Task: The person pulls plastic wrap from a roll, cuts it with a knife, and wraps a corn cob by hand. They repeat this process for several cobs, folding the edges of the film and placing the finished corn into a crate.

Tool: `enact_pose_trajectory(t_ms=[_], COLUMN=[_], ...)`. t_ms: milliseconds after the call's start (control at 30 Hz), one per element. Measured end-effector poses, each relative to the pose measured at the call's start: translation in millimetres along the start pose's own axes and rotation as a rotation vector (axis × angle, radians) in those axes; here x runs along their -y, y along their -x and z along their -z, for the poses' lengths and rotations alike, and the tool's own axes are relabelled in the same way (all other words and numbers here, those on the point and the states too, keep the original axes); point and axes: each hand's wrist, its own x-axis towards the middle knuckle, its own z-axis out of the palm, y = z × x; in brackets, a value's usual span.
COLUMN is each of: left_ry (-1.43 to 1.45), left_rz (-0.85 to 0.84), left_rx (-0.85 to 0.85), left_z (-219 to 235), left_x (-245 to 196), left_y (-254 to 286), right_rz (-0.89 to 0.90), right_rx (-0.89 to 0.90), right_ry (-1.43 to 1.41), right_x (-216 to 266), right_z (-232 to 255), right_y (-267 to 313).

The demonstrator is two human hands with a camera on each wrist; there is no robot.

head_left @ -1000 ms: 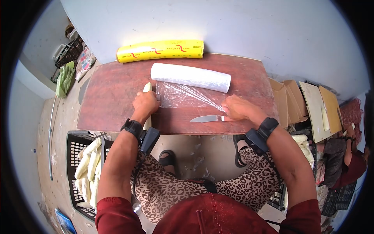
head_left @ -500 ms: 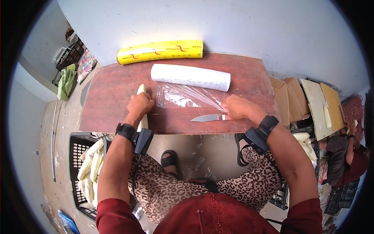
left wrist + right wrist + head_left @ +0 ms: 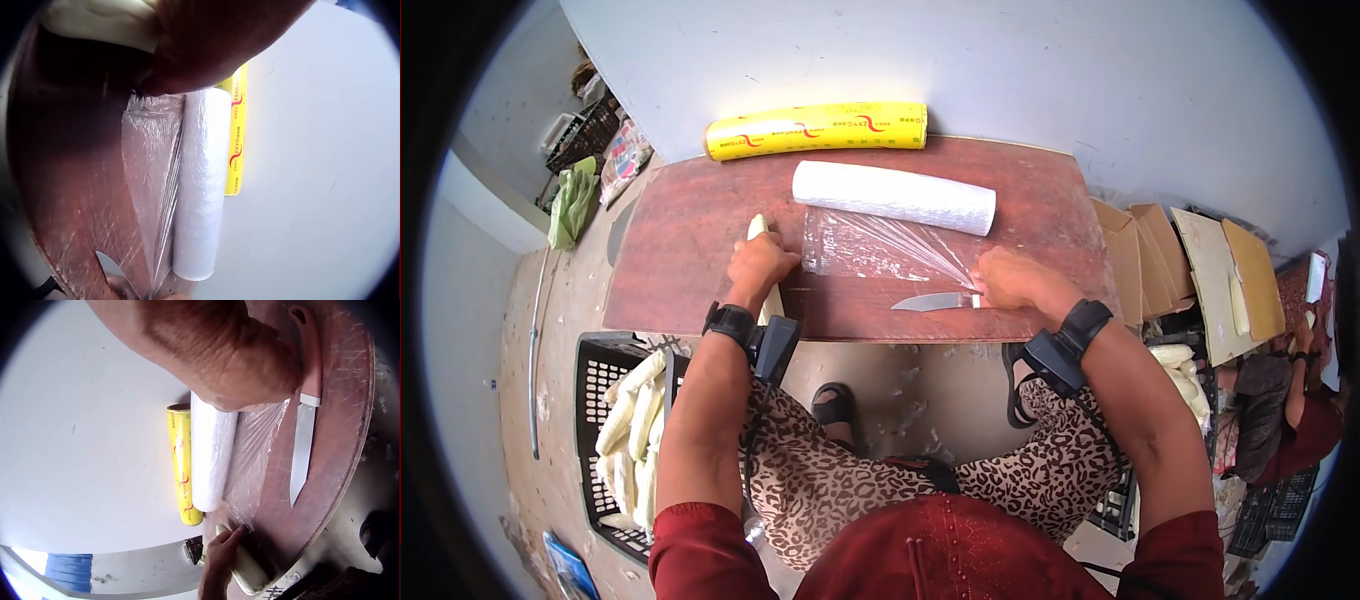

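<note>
On the left of the table, my left hand grips a long, pale, smooth vegetable that lies lengthwise under the palm. Its fingers are right at the left edge of a sheet of clear cling film. The film runs from a white roll and gathers into creases toward my right hand, which pinches its corner. Beside that hand lies a knife with a pinkish handle, its blade pointing left. In the right wrist view, the knuckles partly cover the film's gathered end.
A yellow printed roll lies along the back of the table, against the wall. Below left stands a black crate of pale vegetables. Cardboard and more vegetables are at the right, where another person sits.
My left hand has shifted slightly left with the vegetable, away from overlapping the film's edge. My right hand stays in place, pinching the film's corner.
</note>
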Motion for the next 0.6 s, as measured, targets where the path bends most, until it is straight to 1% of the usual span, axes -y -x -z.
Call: enact_pose_trajectory(t_ms=[100,200,267,367,600], left_ry=[0.009,0.012,-0.004,0.093,-0.079], left_rz=[-0.015,-0.017,-0.026,-0.065,0.028], left_rx=[0.001,0.017,0.040,0.030,-0.013], left_z=[4,4,4,1,7], left_x=[8,13,15,14,-13], left_y=[2,2,0,-3,17], right_rz=[-0.056,-0.089,-0.080,-0.093,-0.104], right_rx=[0.092,0.089,0.101,0.109,0.147], right_ry=[0.058,0.056,0.065,0.054,0.083], right_x=[13,14,15,14,14], right_z=[13,11,12,11,13], right_y=[5,4,5,7,3])
